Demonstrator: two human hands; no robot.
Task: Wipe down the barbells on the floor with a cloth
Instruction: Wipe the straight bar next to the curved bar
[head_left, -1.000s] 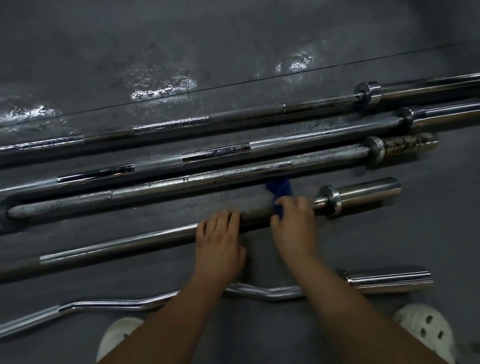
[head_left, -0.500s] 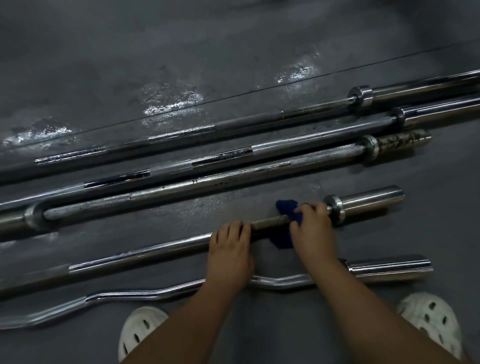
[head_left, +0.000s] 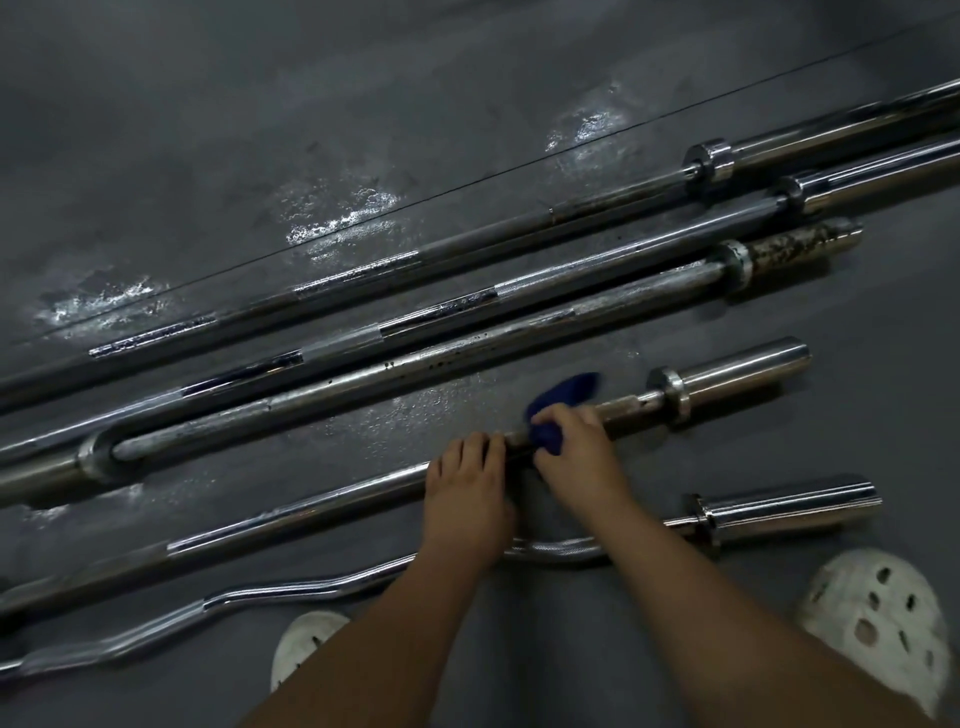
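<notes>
1. On the dark grey floor (head_left: 311, 104), five bars lie side by side, running from lower left to upper right, with pale scuffed patches (head_left: 337, 221) on the rubber beyond them.
2. The fourth bar from the far side, a straight barbell (head_left: 291, 525), is the one under both hands; its collar and smooth sleeve (head_left: 737, 379) end just right of the hands.
3. The right hand (head_left: 576, 452) grips this barbell's shaft with fingers curled over the top, clamping a blue cloth (head_left: 563, 397) around the metal; a flap of the cloth sticks up on the far side of the shaft.
4. The left hand (head_left: 467, 499) rests on the same shaft just beside the right hand, fingers together and bent over the bar, fingertips on its far edge.
5. Nearest the person lies a curl bar (head_left: 291, 592) with a wavy shaft, its sleeve at the right; both forearms cross above it.
6. Beyond the held barbell lies a rusty barbell (head_left: 467, 353) with a speckled, corroded sleeve at the right end and a collar at the left.
7. Farther out, two long barbells (head_left: 623, 244) lie close together, their right ends running out of view.
8. Two white perforated clogs (head_left: 878, 623) sit at the lower edge, one on each side of the arms.
</notes>
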